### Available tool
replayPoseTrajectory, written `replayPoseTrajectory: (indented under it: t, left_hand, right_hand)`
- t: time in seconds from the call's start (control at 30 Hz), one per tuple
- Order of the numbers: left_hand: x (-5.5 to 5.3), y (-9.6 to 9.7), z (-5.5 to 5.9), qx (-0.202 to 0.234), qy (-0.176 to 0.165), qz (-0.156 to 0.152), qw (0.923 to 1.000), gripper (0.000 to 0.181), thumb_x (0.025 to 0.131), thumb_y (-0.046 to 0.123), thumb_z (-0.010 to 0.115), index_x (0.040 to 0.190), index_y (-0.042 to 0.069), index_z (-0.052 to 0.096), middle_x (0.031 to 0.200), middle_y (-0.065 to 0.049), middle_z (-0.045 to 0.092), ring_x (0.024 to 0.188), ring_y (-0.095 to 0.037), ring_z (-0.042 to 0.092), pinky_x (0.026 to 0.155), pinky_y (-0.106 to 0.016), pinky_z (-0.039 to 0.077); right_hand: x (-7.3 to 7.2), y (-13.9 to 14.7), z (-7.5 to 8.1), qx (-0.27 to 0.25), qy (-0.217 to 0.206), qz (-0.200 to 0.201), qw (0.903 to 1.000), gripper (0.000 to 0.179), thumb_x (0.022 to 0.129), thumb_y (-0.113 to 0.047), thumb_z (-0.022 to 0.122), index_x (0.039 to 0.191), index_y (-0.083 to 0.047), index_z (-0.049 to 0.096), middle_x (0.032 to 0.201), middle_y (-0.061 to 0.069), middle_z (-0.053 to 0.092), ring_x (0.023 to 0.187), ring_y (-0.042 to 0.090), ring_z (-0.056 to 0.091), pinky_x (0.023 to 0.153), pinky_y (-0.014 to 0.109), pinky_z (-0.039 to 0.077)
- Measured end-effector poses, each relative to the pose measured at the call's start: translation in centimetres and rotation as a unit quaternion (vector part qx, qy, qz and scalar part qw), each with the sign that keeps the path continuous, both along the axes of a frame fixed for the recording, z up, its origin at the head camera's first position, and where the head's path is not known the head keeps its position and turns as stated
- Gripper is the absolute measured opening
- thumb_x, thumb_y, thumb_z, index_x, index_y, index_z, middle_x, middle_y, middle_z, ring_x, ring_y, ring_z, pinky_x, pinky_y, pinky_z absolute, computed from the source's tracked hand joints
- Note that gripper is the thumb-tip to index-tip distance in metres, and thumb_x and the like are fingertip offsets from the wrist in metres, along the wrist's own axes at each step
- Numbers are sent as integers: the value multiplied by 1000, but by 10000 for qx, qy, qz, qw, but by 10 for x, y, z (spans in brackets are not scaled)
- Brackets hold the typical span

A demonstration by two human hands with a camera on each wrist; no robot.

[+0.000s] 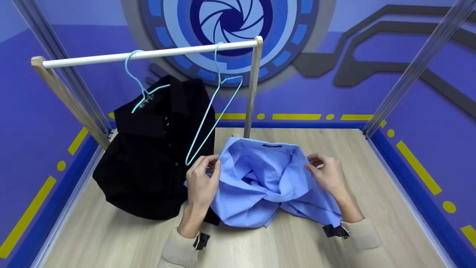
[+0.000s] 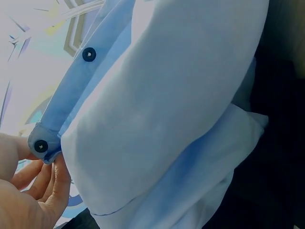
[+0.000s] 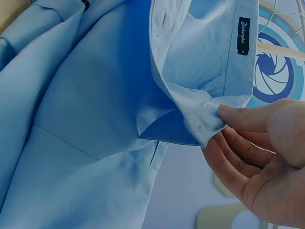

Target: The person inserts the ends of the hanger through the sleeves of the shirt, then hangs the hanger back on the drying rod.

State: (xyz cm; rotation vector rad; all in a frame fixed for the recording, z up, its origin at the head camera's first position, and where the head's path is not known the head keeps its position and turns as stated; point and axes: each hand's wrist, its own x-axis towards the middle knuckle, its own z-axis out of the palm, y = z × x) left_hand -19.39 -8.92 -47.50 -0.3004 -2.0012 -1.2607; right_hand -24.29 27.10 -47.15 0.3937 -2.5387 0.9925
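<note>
A light blue shirt (image 1: 245, 201) hangs between both hands, its neck opening toward me and a dark label (image 1: 272, 146) inside the back of the collar. At the left, my left hand (image 1: 202, 180) pinches the collar band; the left wrist view shows the fingers at its buttoned end, beside a dark button (image 2: 41, 146). My right hand (image 1: 329, 175) pinches the opposite end of the collar between thumb and fingers, as the right wrist view shows close up. The shirt's lower part bunches down near the wooden tabletop (image 1: 375, 186).
A rack with a white rail (image 1: 167, 51) and wooden posts stands at the left. On it hang a black shirt (image 1: 145, 167) on a light blue hanger (image 1: 135, 76) and a bare light blue hanger (image 1: 219, 108), whose lower end is close to my left hand. Patterned walls (image 1: 316, 96) enclose the table.
</note>
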Motion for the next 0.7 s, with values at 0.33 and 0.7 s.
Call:
replayPoseTrajectory:
  t: [0.33, 0.7]
  left_hand:
    - [-1, -1, -2, -29, -227, -41, 9997, 10, 93, -2, 72, 103, -2, 75, 89, -5, 69, 73, -17, 65, 65, -28, 57]
    - [-4, -3, -6, -132, -511, -24, 9986, 11, 91, -2, 75, 102, -3, 75, 89, -5, 69, 74, -16, 66, 68, -28, 58]
  right_hand:
    - [3, 1, 9, -377, 340, 30, 9987, 11, 86, 6, 80, 95, 2, 75, 83, 7, 72, 77, 27, 68, 66, 12, 46]
    - [6, -1, 17, -362, 322, -67, 9988, 8, 86, 3, 81, 93, 1, 77, 81, 7, 72, 72, 20, 64, 64, 12, 46]
